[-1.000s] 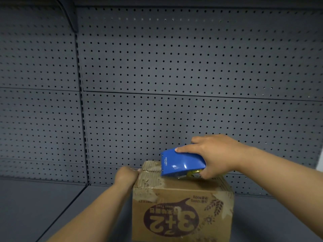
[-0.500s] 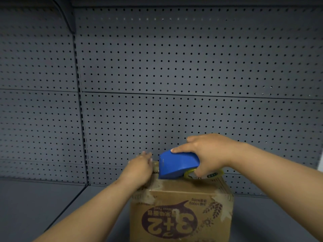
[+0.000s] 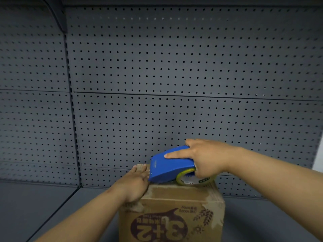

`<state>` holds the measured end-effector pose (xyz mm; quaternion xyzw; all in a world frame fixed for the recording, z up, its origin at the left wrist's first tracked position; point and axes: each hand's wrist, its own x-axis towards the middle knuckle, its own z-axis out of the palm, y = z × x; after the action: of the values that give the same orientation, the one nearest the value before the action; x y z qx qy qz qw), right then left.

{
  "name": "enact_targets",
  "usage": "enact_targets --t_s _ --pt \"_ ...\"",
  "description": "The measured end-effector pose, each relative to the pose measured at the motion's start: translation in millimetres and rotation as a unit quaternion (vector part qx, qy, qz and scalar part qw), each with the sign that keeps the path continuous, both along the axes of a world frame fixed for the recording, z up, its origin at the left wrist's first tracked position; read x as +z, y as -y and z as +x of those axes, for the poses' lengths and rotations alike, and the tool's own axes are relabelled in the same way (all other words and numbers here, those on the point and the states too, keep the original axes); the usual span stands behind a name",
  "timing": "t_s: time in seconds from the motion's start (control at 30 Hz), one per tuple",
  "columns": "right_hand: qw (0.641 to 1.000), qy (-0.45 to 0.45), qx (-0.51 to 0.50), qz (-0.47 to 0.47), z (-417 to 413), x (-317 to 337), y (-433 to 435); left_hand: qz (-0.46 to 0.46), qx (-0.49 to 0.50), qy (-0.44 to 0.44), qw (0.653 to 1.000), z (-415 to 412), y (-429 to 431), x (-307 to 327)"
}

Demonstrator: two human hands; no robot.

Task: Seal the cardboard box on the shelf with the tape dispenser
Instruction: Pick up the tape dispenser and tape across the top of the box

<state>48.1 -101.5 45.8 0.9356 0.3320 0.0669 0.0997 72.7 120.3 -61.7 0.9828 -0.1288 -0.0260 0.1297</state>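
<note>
A brown cardboard box point(image 3: 174, 212) with an upside-down "3+2" print stands on the grey shelf at the bottom centre. On its top rests a blue tape dispenser point(image 3: 170, 165) with a yellow-rimmed tape roll at its right end. My right hand point(image 3: 208, 158) grips the dispenser from the right, index finger stretched along its blue hood. My left hand point(image 3: 134, 182) lies flat on the box's top left edge, fingers pointing to the back, touching the dispenser's front end. The top seam is mostly hidden by hands and dispenser.
A grey perforated back panel point(image 3: 174, 75) rises right behind the box. The grey shelf floor point(image 3: 43, 206) stretches to the left and right of the box. A vertical upright point(image 3: 71, 102) divides the back panel at the left.
My left hand has moved from the box's left side up onto its top left edge. The dispenser has tilted lower onto the box top under my right hand.
</note>
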Motion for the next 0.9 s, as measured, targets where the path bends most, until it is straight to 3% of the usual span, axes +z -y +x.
enact_targets --t_s 0.47,0.9 --pt "0.998 -0.064 -0.01 0.014 3.2 4.5 25.0 -0.043 0.023 -0.011 0.999 -7.5 0.8 1.4" --pt "0.991 -0.105 -0.034 0.072 6.3 -8.0 121.7 0.002 0.044 -0.021 0.999 -7.5 4.2 3.6"
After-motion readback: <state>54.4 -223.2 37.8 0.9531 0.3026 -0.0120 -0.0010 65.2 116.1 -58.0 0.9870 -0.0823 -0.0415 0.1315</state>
